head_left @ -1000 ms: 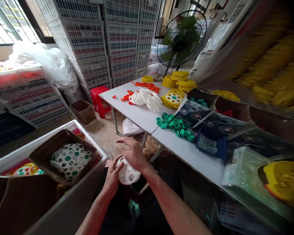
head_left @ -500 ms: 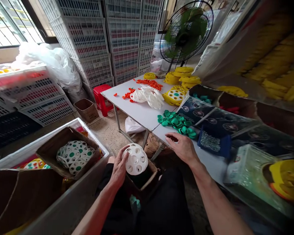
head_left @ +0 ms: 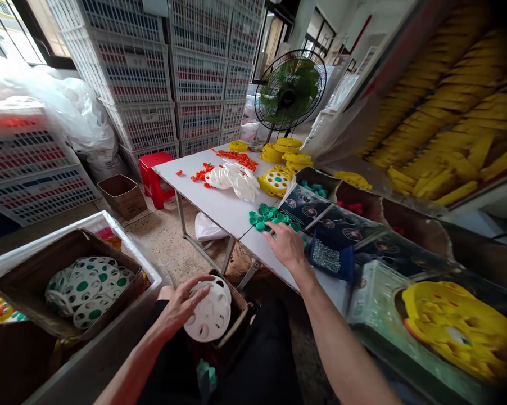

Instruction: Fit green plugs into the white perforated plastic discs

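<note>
My left hand [head_left: 178, 306] grips a white round plastic disc with several holes [head_left: 208, 316], held over my lap. My right hand [head_left: 286, 243] reaches out over the grey table [head_left: 220, 203], fingers bent down onto a pile of green caps [head_left: 270, 217]. Whether it holds a cap is hidden under the fingers. Further back on the table lie white discs [head_left: 233, 179], orange pieces [head_left: 232, 157] and yellow discs [head_left: 284, 152].
A cardboard box of white discs fitted with green caps [head_left: 87, 287] sits at my left. A blue tray of small metal parts [head_left: 330, 257] lies right of my right hand. White crates [head_left: 169, 84], a fan [head_left: 289, 90], a red stool [head_left: 154, 174] stand behind.
My right hand left the white disc and moved right and forward to the green caps. My left hand lowered slightly with the disc. The view shifted right.
</note>
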`<state>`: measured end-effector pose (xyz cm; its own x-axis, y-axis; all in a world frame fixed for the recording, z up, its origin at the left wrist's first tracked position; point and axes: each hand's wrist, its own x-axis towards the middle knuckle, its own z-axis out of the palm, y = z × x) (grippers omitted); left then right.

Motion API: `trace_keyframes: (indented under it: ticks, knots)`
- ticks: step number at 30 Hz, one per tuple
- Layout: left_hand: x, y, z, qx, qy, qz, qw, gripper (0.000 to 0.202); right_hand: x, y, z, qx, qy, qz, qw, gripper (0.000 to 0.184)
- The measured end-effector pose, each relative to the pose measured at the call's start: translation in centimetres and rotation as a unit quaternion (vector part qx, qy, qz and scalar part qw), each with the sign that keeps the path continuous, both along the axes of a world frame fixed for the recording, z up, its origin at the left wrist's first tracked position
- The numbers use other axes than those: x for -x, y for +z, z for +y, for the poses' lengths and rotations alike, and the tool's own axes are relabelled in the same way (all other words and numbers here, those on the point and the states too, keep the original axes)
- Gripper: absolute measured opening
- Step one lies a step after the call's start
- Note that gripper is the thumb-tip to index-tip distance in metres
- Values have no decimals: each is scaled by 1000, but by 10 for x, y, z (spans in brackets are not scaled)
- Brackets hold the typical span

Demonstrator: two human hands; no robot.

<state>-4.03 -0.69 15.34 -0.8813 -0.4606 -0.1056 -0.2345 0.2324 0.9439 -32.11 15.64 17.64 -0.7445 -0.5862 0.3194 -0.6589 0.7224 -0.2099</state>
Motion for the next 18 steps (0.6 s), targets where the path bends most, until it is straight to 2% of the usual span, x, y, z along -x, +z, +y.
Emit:
trace_keyframes:
  ticks: [3, 6, 12, 18]
  knots:
    - [1, 5, -5, 27, -24, -30, 999, 41, 9, 6, -15, -99, 1, 34, 995, 41]
    - [2, 8, -10, 27, -44, -39, 998, 40, 15, 8, -24, -160, 11, 36, 986, 37]
    - [6, 14, -17, 21, -93, -17, 995, 38, 25, 5, -23, -169, 32, 42, 984, 27]
    - [9, 21, -14, -20, -77, 3, 997, 34, 33, -2, -17, -130, 54, 71, 988, 21]
